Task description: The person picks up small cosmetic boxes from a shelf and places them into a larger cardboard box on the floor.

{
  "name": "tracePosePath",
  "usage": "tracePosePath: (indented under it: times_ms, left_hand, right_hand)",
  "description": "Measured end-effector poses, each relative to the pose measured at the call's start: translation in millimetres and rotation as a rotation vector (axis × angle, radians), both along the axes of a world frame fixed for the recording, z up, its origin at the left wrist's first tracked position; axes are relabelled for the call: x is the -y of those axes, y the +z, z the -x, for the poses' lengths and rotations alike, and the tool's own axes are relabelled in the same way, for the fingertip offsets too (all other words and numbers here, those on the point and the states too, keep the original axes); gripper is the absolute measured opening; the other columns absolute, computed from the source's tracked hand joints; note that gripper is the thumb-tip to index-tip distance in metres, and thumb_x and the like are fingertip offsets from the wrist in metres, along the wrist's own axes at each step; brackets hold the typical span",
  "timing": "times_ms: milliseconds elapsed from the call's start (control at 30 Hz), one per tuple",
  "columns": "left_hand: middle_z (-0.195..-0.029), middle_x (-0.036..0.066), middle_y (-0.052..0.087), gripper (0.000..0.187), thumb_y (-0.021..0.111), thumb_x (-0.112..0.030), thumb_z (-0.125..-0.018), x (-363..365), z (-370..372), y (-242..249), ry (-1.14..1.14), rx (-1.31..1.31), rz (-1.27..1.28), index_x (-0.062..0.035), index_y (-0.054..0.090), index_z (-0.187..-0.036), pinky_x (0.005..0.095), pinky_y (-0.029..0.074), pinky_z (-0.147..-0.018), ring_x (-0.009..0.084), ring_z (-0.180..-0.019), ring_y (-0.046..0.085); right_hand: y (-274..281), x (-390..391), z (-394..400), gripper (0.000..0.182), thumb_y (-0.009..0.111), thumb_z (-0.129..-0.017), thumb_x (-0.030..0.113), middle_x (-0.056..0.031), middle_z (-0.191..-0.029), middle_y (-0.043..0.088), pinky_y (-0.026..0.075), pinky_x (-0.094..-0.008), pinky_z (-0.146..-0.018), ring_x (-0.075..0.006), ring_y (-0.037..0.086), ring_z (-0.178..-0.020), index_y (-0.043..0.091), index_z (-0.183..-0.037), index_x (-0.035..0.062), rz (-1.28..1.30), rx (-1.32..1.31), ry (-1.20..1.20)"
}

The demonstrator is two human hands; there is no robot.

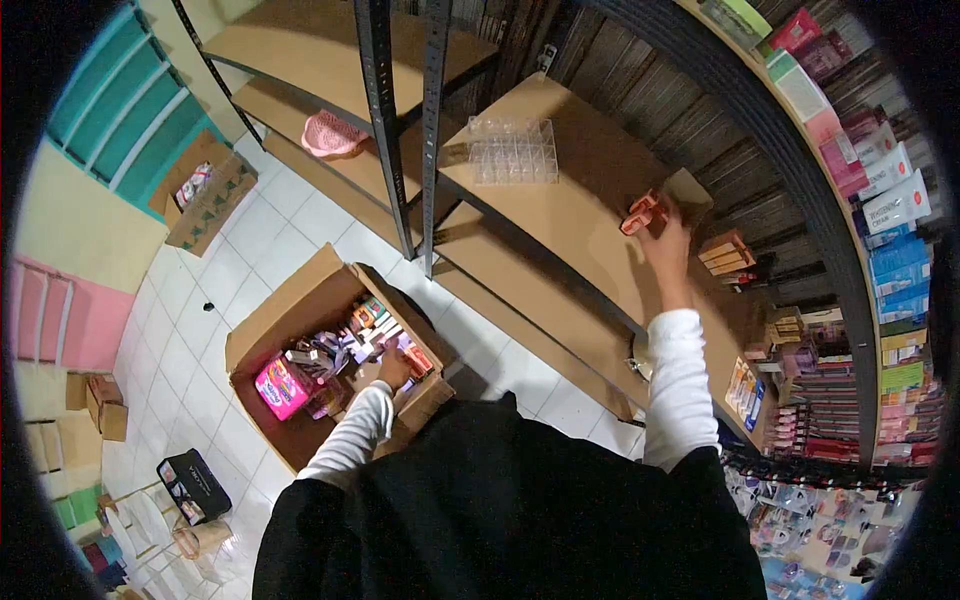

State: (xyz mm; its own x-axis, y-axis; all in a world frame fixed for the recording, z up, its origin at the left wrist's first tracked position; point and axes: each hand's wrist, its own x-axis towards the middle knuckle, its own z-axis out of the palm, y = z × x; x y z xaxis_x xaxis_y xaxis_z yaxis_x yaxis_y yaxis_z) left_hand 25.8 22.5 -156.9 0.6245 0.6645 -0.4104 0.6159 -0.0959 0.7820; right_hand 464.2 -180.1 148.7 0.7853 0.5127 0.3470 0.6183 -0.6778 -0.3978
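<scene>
My right hand (667,245) is over the brown shelf board, its fingers closed on small orange-red boxes (643,212). Just beyond it stands a small open carton (688,192), and brown-orange boxes (727,253) are to its right. Down inside the large cardboard box (275,325) on the floor, my left hand (393,367) reaches among many small packages; its fingertips are too small to make out. Near that hand lie red-and-white boxes (416,356) and purple-white packs (375,335). A bright pink package (283,386) rests at the box's left side.
A clear divided organizer (512,152) sits on the shelf board. Black metal posts (385,130) rise left of it, with a pink basket (332,135) behind. Stocked shelves with tubes (897,205) curve along the right. A black bag (193,487) lies on the tiled floor.
</scene>
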Motion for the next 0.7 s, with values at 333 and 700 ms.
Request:
tracePosePath:
  times_ms: [333,700]
  left_hand:
    - [-0.124,0.024,0.038,0.063,0.059,-0.003,-0.072,-18,46,28,0.374,0.108,-0.189,0.0014,0.032,-0.129,0.0371,0.031,-0.1,0.0374,-0.116,0.039]
    - [-0.117,0.012,0.052,0.055,0.065,-0.007,-0.077,20,-21,198,0.32,0.498,-0.02,-0.0033,0.039,-0.126,0.031,0.044,-0.087,0.0221,-0.102,0.053]
  right_hand:
    - [-53,-6,-103,0.1,0.085,-0.049,0.013,-0.0103,-0.12,0.047,0.04,-0.038,-0.093,-0.0233,0.045,-0.113,0.032,-0.133,0.0162,0.014,-0.492,0.122]
    - [-16,-7,-24,0.059,0.078,-0.06,0.012,-0.0059,-0.099,0.057,0.047,-0.0324,-0.077,-0.0172,0.057,-0.09,0.048,-0.111,0.0099,-0.112,-0.505,0.294]
